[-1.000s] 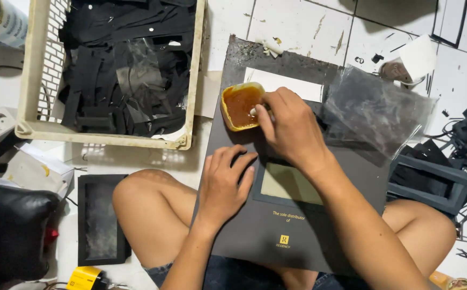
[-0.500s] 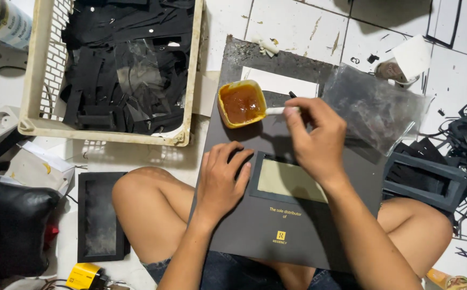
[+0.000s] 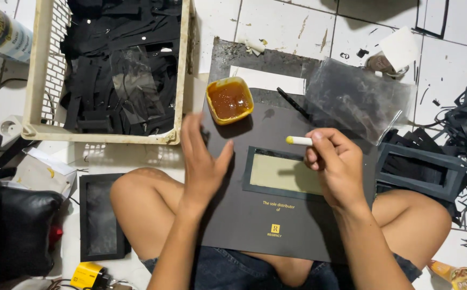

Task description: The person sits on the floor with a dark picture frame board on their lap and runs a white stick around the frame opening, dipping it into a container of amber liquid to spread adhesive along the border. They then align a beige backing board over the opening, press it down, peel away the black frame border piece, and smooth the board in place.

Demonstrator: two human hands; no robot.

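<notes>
A dark grey card sheet (image 3: pixel 255 215) with a rectangular window cut in it lies across my lap. My left hand (image 3: pixel 201 161) rests flat on its left edge, fingers spread, holding nothing. My right hand (image 3: pixel 338 164) grips a small white stick applicator (image 3: pixel 298 140) with a yellowish tip, held just above the window's upper right corner. A yellow cup of amber glue (image 3: pixel 229 100) sits on the sheet's top left, just beyond my left fingertips.
A cream plastic crate (image 3: pixel 104 131) full of black strips stands at upper left. A crumpled clear plastic bag (image 3: pixel 359 99) and a thin black stick (image 3: pixel 293 103) lie at upper right. Dark frames lie at right (image 3: pixel 421 172) and lower left (image 3: pixel 102 217). A black bag (image 3: pixel 13 231) sits at far left.
My right hand has pulled back from the glue cup toward me with the applicator. My left hand has slid up and flattened along the sheet's left edge.
</notes>
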